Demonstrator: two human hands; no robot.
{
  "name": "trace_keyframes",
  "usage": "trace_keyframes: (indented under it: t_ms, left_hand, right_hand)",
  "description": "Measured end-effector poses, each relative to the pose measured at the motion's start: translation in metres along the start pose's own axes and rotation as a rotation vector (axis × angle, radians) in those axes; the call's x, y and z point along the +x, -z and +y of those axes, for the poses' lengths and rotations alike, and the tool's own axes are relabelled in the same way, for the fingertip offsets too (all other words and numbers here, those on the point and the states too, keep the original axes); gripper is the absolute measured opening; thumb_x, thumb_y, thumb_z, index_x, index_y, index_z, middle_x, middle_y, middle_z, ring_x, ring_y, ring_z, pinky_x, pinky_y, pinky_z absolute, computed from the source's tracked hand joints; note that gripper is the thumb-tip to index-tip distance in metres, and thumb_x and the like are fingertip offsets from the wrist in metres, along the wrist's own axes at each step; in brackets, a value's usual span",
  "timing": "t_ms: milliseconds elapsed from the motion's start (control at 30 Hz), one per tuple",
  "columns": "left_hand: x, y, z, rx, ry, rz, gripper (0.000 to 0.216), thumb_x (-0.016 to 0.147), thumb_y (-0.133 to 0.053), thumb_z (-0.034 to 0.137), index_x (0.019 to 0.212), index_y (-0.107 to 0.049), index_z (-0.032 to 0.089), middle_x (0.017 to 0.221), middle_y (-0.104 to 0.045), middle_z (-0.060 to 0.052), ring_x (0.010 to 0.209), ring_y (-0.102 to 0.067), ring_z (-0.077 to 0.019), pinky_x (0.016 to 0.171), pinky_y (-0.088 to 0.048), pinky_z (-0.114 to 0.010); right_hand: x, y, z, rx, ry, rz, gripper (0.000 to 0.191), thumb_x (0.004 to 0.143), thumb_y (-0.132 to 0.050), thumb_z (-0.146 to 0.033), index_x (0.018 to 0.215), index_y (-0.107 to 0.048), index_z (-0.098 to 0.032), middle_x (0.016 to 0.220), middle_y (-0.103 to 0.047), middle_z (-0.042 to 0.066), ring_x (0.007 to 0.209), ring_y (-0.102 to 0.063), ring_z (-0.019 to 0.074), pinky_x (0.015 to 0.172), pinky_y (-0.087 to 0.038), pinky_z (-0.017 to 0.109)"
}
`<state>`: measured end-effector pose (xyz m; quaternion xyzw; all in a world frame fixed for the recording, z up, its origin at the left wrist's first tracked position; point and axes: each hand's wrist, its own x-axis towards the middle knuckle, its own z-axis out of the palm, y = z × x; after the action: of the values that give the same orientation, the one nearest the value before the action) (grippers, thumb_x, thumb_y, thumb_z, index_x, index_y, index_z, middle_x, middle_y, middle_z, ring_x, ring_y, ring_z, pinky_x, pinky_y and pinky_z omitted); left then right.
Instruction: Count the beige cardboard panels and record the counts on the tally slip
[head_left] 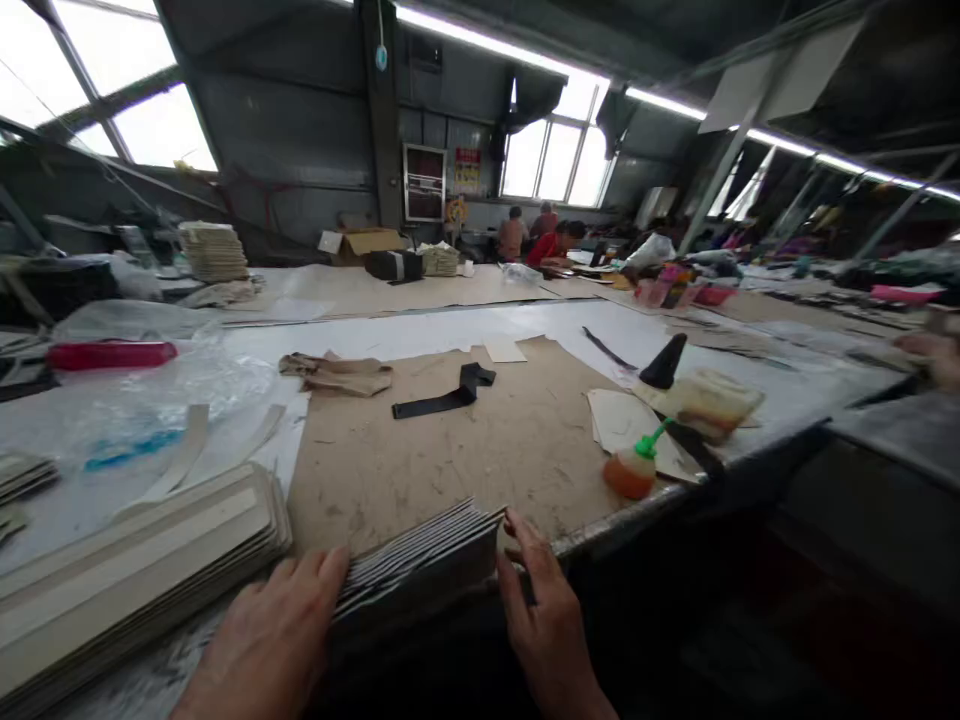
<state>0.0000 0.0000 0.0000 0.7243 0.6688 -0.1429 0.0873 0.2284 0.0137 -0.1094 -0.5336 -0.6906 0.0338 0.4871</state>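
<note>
1. At the near edge of a long workshop table point(420, 335), the left hand point(270, 640) lies palm down. Its fingers are stretched out and close together, with the tips resting on the left end of a stack of grey sheets point(420, 560). It grips nothing.
2. Opposite it, the right hand point(544, 610) has its fingers extended and loosely apart, with the tips against the stack's right end. The stack sits between the two open hands.
3. The stack lies flat along the table's front edge. Its long axis runs left to right and slants slightly away toward the right, where the sheets fan out and point to the far right.
4. Just to its left, a larger pile of pale strips point(135, 570) lies on much the same line.
5. Beyond the stack is a brown cardboard sheet point(450, 460) with a black strap point(446, 395) lying on it. A folded tan cloth point(337, 375) sits at its far left corner.
6. To the right, an orange bottle point(634, 472) with a green nozzle lies tilted, near a black cone point(664, 362) and a clear tub point(709, 400).
7. To the left are a clear plastic bag point(150, 400) and a red tube point(112, 355).
8. At the far end, people point(555, 240) sit beneath bright windows point(559, 150).
</note>
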Motion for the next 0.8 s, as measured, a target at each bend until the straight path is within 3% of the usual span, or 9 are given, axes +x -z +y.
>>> trace_keyframes:
  t_ms: [133, 367, 600, 733, 800]
  left_hand:
    - [0.0, 0.0, 0.001, -0.004, 0.013, 0.007, 0.062, 0.073, -0.022, -0.007, 0.124, -0.049, 0.015, 0.122, -0.051, -0.012, 0.11, -0.05, -0.0233, 0.091, -0.042, -0.041]
    - [0.006, -0.015, -0.003, -0.001, 0.006, 0.071, 0.063, 0.071, -0.024, -0.007, 0.123, -0.049, 0.017, 0.112, -0.055, -0.009, 0.102, -0.052, -0.0229, 0.087, -0.043, -0.042]
    - [0.011, -0.02, -0.008, 0.027, 0.018, 0.053, 0.064, 0.07, -0.027, -0.007, 0.126, -0.048, 0.018, 0.115, -0.054, -0.009, 0.102, -0.052, -0.0207, 0.088, -0.043, -0.04]
    - [0.012, -0.028, -0.012, 0.041, 0.007, 0.089, 0.065, 0.07, -0.031, -0.005, 0.128, -0.047, 0.019, 0.118, -0.053, -0.009, 0.104, -0.051, -0.0201, 0.089, -0.042, -0.038]
    - [0.013, -0.032, -0.015, 0.042, 0.006, 0.101, 0.064, 0.07, -0.032, -0.004, 0.128, -0.047, 0.02, 0.119, -0.052, -0.009, 0.105, -0.051, -0.0203, 0.089, -0.043, -0.038]
  right_hand:
    - [-0.002, -0.001, -0.003, -0.019, -0.008, 0.016, 0.038, 0.092, -0.045, -0.023, 0.13, -0.046, -0.022, 0.122, -0.058, 0.008, 0.113, -0.055, 0.0216, 0.089, -0.053, 0.037]
    - [-0.014, -0.008, -0.006, 0.078, -0.071, 0.001, 0.049, 0.09, -0.045, -0.021, 0.138, -0.035, -0.024, 0.133, -0.049, 0.01, 0.119, -0.05, 0.0239, 0.092, -0.05, 0.039]
    - [-0.009, -0.008, -0.002, 0.275, -0.281, 0.072, 0.039, 0.081, -0.061, -0.033, 0.116, -0.047, -0.022, 0.106, -0.061, 0.008, 0.099, -0.06, 0.0215, 0.086, -0.051, 0.035]
    - [0.002, -0.006, 0.003, 0.292, -0.305, -0.02, 0.054, 0.082, -0.061, -0.035, 0.13, -0.041, -0.021, 0.1, -0.061, 0.008, 0.091, -0.062, 0.0198, 0.08, -0.053, 0.031]
    - [0.006, -0.004, 0.003, 0.239, -0.261, -0.069, 0.052, 0.083, -0.059, -0.035, 0.131, -0.044, -0.021, 0.103, -0.061, 0.008, 0.092, -0.062, 0.0196, 0.079, -0.053, 0.029]
